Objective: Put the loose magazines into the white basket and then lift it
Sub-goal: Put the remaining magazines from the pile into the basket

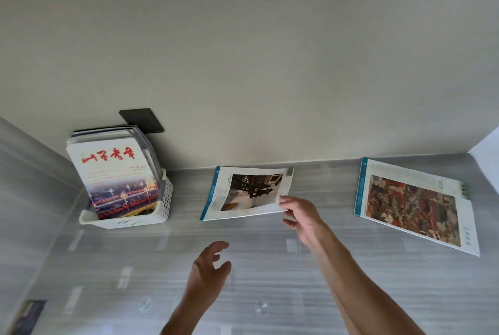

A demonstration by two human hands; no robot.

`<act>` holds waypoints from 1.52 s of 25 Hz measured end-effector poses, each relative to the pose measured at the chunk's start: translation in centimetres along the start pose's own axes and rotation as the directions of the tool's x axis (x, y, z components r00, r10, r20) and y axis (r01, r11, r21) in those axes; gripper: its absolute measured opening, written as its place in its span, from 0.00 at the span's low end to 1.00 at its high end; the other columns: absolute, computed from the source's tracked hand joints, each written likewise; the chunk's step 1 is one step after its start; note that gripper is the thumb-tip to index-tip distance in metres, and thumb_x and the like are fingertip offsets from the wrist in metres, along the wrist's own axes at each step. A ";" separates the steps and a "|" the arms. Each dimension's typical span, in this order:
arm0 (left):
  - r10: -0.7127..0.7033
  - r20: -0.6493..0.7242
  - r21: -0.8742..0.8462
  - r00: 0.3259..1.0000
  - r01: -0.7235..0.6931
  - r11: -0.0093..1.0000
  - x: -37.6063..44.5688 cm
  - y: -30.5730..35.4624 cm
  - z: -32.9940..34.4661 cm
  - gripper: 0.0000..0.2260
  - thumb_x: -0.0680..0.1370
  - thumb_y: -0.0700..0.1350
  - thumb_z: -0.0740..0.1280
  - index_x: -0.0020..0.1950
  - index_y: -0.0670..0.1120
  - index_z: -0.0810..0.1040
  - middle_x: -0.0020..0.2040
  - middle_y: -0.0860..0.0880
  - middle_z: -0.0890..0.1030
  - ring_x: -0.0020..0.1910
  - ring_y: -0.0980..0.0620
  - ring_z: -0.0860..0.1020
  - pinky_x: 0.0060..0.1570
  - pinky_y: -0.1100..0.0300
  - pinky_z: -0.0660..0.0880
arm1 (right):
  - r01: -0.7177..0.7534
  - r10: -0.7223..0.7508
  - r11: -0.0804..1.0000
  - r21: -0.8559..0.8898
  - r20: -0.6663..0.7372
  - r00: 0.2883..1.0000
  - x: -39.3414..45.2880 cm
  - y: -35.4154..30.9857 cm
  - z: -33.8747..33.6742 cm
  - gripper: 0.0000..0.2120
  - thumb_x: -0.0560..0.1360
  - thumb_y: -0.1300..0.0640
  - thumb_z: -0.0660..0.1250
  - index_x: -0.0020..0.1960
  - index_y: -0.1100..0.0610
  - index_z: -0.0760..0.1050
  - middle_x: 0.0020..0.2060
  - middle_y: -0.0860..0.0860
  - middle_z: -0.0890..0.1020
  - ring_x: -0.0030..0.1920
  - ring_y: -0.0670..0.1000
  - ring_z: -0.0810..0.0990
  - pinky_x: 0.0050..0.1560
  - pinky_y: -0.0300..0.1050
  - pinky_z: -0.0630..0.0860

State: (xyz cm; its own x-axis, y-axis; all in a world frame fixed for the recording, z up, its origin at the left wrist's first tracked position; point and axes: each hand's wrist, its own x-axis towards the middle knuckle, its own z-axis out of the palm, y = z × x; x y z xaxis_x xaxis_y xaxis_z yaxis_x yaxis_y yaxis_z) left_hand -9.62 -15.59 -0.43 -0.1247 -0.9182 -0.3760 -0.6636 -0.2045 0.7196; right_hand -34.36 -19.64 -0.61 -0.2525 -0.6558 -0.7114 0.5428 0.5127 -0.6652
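Observation:
A white perforated basket [164,207] stands at the far left of the grey counter and holds several upright magazines [113,169], the front one with red characters on its cover. A loose magazine [243,194] with a dark photo lies in the middle by the wall; my right hand [299,215] grips its right edge, which is slightly raised. Another loose magazine [413,205] with a colourful painting lies flat at the far right. My left hand [210,267] hovers over the counter, fingers apart, holding nothing.
A beige wall runs along the back of the grey wood-grain counter [270,280]. A black square plate [141,119] is fixed on the wall behind the basket. A grey side panel closes off the left. A dark item [29,313] lies at the near left corner.

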 end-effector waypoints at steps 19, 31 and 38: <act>0.338 -0.332 0.117 0.881 -0.317 0.941 2.1 0.3 -12.0 0.12 0.77 0.44 0.65 0.60 0.53 0.78 0.48 0.51 0.85 0.45 0.50 0.83 0.40 0.59 0.78 | 0.278 -0.088 0.923 -0.265 0.559 0.825 -13.1 0.4 15.2 0.22 0.69 0.67 0.70 0.61 0.52 0.79 0.56 0.50 0.83 0.49 0.48 0.83 0.45 0.45 0.79; 0.041 -0.345 -0.541 0.938 -0.234 0.808 8.1 -4.3 -33.8 0.08 0.73 0.38 0.73 0.43 0.52 0.82 0.47 0.50 0.86 0.44 0.53 0.84 0.36 0.61 0.80 | 0.486 -0.416 0.784 -0.387 0.253 0.873 -8.5 0.9 29.6 0.06 0.76 0.61 0.68 0.47 0.54 0.83 0.34 0.46 0.85 0.36 0.44 0.82 0.42 0.43 0.79; 0.012 -0.548 -0.335 0.836 -0.233 0.913 15.1 -4.8 -40.3 0.09 0.76 0.36 0.66 0.51 0.49 0.72 0.48 0.50 0.80 0.43 0.52 0.79 0.26 0.74 0.71 | 0.436 -0.433 0.738 -0.515 0.135 0.891 -5.7 1.9 39.6 0.08 0.77 0.59 0.63 0.46 0.58 0.81 0.34 0.50 0.82 0.36 0.53 0.80 0.45 0.50 0.78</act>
State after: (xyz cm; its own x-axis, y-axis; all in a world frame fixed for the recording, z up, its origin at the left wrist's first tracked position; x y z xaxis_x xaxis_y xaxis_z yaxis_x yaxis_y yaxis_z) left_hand 21.40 -42.10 13.93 0.2920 -0.9563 0.0146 -0.3292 -0.0862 0.9403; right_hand -0.12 -36.88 11.14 -0.3521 -0.8812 -0.3154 -0.1226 0.3775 -0.9179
